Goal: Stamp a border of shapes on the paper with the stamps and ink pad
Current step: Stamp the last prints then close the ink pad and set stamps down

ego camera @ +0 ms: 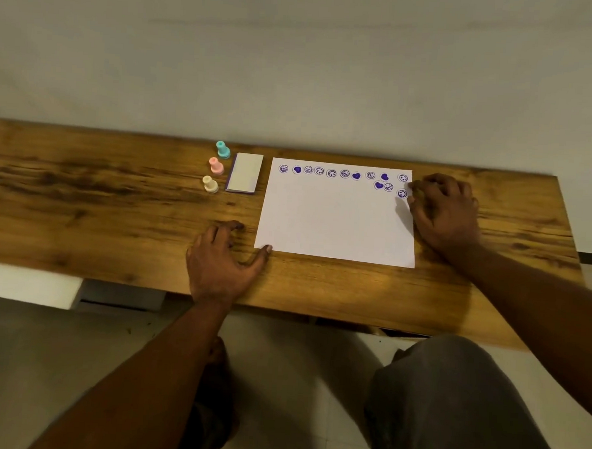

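White paper [336, 216] is pinned on the surface [117, 197]: left hand [220, 261] open at its near-left corner, right hand [442, 211] curled at its right edge, grip unclear. Stamps [216, 167] and ink pad [244, 173] stand far-left.

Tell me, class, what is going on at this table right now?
A person sits at a wooden table stamping a border on a sheet of white paper. Purple faces and hearts run along its far edge and turn down the right side. The left hand rests at the paper's near left corner; the right hand lies at the far right edge. Neither holds a stamp: the teal stamp, pink stamp and cream stamp stand beside the closed ink pad.
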The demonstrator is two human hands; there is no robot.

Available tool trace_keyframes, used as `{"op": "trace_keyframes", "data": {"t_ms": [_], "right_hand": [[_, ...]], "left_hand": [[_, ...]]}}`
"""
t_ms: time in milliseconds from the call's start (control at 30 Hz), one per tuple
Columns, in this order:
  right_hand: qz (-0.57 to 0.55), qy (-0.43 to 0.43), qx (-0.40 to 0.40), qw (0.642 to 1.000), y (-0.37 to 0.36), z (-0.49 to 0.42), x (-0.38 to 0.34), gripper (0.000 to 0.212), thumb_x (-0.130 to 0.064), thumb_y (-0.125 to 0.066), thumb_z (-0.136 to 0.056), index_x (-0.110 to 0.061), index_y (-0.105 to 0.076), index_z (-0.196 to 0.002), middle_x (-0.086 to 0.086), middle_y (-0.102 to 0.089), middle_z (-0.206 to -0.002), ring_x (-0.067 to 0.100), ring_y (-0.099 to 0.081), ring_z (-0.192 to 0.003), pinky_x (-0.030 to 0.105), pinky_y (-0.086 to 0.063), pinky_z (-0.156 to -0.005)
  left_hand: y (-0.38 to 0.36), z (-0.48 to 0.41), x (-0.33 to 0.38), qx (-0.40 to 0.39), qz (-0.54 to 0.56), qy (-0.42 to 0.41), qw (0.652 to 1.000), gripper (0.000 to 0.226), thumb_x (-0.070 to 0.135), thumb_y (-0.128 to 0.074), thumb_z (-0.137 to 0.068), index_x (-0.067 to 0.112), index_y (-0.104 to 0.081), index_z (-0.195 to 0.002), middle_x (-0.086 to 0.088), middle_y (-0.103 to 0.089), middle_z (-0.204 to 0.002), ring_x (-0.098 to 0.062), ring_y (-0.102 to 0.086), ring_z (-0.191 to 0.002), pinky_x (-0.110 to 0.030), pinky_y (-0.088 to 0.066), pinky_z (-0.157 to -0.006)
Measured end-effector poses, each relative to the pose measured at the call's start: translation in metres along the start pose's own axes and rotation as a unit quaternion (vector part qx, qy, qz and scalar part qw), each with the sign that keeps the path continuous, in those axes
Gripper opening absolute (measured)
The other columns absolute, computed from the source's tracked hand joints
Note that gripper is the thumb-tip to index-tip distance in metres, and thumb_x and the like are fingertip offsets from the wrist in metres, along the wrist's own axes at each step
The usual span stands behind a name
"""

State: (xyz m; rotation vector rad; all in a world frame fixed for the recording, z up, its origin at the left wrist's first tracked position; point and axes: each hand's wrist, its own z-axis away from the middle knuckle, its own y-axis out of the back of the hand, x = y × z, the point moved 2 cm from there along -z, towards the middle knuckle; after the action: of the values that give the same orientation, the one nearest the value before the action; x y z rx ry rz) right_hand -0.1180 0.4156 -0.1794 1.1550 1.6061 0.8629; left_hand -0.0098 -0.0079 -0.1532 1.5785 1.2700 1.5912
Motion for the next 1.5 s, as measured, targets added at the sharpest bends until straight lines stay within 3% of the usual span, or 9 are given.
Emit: {"op": "trace_keyframes", "data": {"t_ms": [400, 733, 1233, 1500], "right_hand": [[0.012, -0.001, 0.01, 1.0, -0.008, -0.003, 0.006, 0.044, -0.06, -0.046, -0.097, -0.036, -0.054, -0.132, -0.005, -0.051, -0.135, 0.031, -0.047, -0.116, 0.046, -0.049, -0.084], [0.06, -0.01, -0.051, 0.997, 0.005, -0.004, -0.006, 0.067, -0.07, -0.04, -0.091, -0.042, -0.034, -0.152, 0.002, -0.044, -0.14, 0.038, -0.046, -0.121, 0.053, -0.045, -0.09], [0.074, -0.01, -0.069, 0.995, 0.009, -0.004, -0.007, 0.066, -0.074, -0.038, -0.091, -0.042, -0.036, -0.149, 0.003, -0.039, -0.141, 0.039, -0.046, -0.12, 0.054, -0.044, -0.091], [0.066, -0.025, -0.072, 0.995, 0.007, -0.003, -0.003, 0.071, -0.075, -0.036, -0.093, -0.038, -0.032, -0.153, 0.004, -0.041, -0.143, 0.039, -0.045, -0.12, 0.054, -0.045, -0.091]], "left_hand": [[-0.001, -0.001, -0.001, 0.006, 0.002, -0.002, 1.0, 0.072, 0.085, -0.059, -0.078, 0.031, -0.06, -0.127, 0.006, -0.061, -0.105, -0.017, -0.059, -0.1, -0.043, -0.049, -0.091], [-0.002, -0.002, -0.001, 0.008, -0.001, -0.001, 1.0, 0.074, 0.086, -0.059, -0.078, 0.031, -0.06, -0.127, 0.006, -0.061, -0.107, -0.017, -0.059, -0.101, -0.043, -0.049, -0.092], [-0.002, 0.0, -0.001, 0.001, -0.008, 0.001, 1.0, 0.073, 0.087, -0.058, -0.078, 0.033, -0.059, -0.127, 0.008, -0.06, -0.107, -0.015, -0.058, -0.101, -0.041, -0.048, -0.091], [0.0, 0.001, -0.001, -0.012, -0.004, 0.007, 1.0, 0.073, 0.084, -0.054, -0.084, 0.026, -0.058, -0.13, 0.004, -0.062, -0.109, -0.018, -0.059, -0.104, -0.044, -0.049, -0.096]]}}
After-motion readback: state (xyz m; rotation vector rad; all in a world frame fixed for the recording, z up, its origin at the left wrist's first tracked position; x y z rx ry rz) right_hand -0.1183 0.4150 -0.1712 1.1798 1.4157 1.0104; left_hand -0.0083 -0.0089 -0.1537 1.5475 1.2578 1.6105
